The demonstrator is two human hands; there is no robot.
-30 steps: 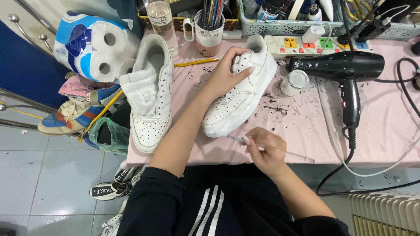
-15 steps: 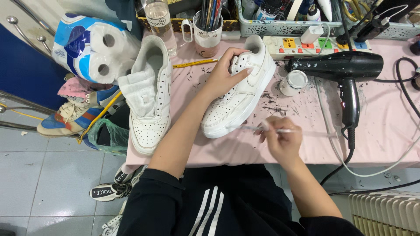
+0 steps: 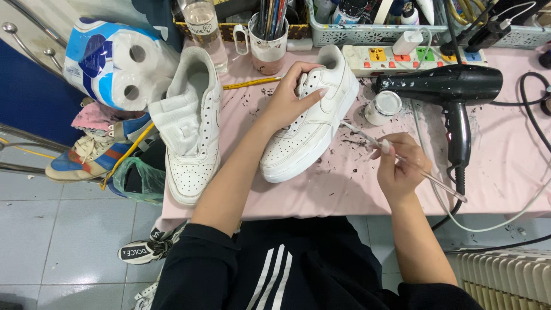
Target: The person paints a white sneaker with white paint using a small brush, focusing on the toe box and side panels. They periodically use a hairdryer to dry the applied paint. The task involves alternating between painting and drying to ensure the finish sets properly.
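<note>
holding: the right hand (image 3: 398,171) pinched a thin clear-handled brush (image 3: 402,159) between thumb and fingers, closed on it near the middle of the handle.
brush axis: it ran slantwise, the butt end down toward the person's right near the table's near edge, the tip up and to the left toward the shoe.
brush tip: it sat just beside the outer side of the white sneaker (image 3: 310,120), at the sole line; whether it touched could not be told.
shoe from the grip: the sneaker lay up and to the left of the right hand, near it, its long axis slanting from toe near the person to heel farther away.
left hand: the left hand (image 3: 290,97) was clamped over the sneaker's laced upper, fingers curled across the tongue, holding it steady.
nearer hand: the right hand was nearer the sole edge; the left was already on the shoe.
near edge: the pink table cover (image 3: 505,172) ended just below the sneaker's toe, so little room lay that way.
open room: bare cloth with dark flecks lay between sneaker and black hair dryer (image 3: 453,92).
close by: a small open jar (image 3: 383,107) stood just beyond the brush tip.
left side: a second white sneaker (image 3: 192,123) lay beside the first, apart from it.
far: a mug of brushes (image 3: 268,40) and a power strip (image 3: 419,57) stood at the back.
</note>
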